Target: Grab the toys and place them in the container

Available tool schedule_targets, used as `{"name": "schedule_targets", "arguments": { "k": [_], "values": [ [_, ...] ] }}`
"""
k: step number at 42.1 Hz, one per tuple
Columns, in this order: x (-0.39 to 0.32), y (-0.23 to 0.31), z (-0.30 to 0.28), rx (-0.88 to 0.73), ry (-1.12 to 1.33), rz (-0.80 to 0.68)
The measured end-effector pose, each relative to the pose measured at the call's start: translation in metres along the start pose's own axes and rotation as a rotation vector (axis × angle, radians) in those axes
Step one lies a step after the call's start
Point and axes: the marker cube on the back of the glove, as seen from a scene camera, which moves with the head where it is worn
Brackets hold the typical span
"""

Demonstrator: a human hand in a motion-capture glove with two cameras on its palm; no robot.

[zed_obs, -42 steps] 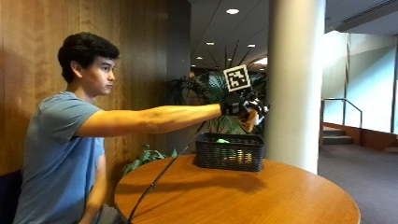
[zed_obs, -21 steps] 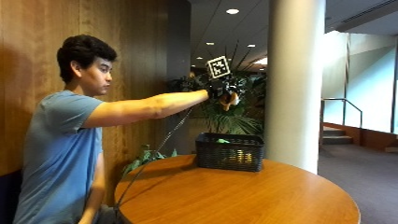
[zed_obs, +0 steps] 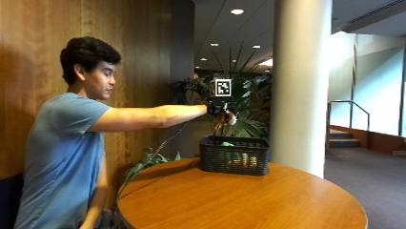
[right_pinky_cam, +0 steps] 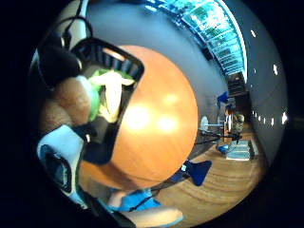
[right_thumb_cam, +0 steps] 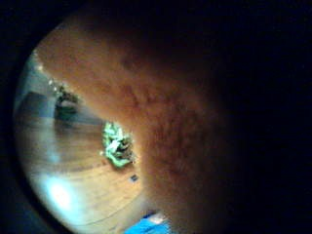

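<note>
Toys sit in two places as I see it: green and yellow ones (zed_obs: 231,160) lie inside the black basket (zed_obs: 235,155) at the far side of the round wooden table (zed_obs: 241,200), and a brown plush toy (zed_obs: 220,125) hangs in my gloved right hand (zed_obs: 218,107), fingers curled round it, directly above the basket. From the little-finger palm view the brown plush toy (right_pinky_cam: 71,102) sits against the palm with the basket (right_pinky_cam: 111,61) below. Thumb-side, brown fur (right_thumb_cam: 185,122) fills most of my view.
</note>
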Motion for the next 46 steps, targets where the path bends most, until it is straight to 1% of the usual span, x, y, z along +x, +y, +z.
{"name": "schedule_targets", "arguments": {
  "k": [4,9,12,14,16,19,22,27,30,32,34,39,42,46],
  "values": [
    [-0.002,0.009,0.009,-0.118,-0.013,-0.039],
    [0.000,0.014,0.016,-0.243,-0.035,-0.023],
    [-0.004,0.013,0.017,-0.268,-0.070,0.019],
    [-0.005,0.013,0.016,-0.253,-0.076,0.013],
    [-0.001,0.015,0.014,-0.224,-0.054,-0.035],
    [0.012,0.019,0.010,-0.173,0.051,-0.081],
    [0.026,0.021,0.004,-0.127,0.128,-0.044],
    [0.044,0.026,-0.007,-0.102,0.164,-0.015],
    [0.023,0.018,-0.010,-0.084,0.211,-0.009],
    [0.018,0.015,-0.014,-0.066,0.201,0.054],
    [0.035,0.021,-0.018,-0.053,0.185,0.130],
    [0.091,0.059,-0.017,-0.063,0.310,0.041],
    [0.113,0.075,-0.018,-0.052,0.326,0.054],
    [0.147,0.095,-0.020,-0.053,0.347,0.114]
  ]
}}
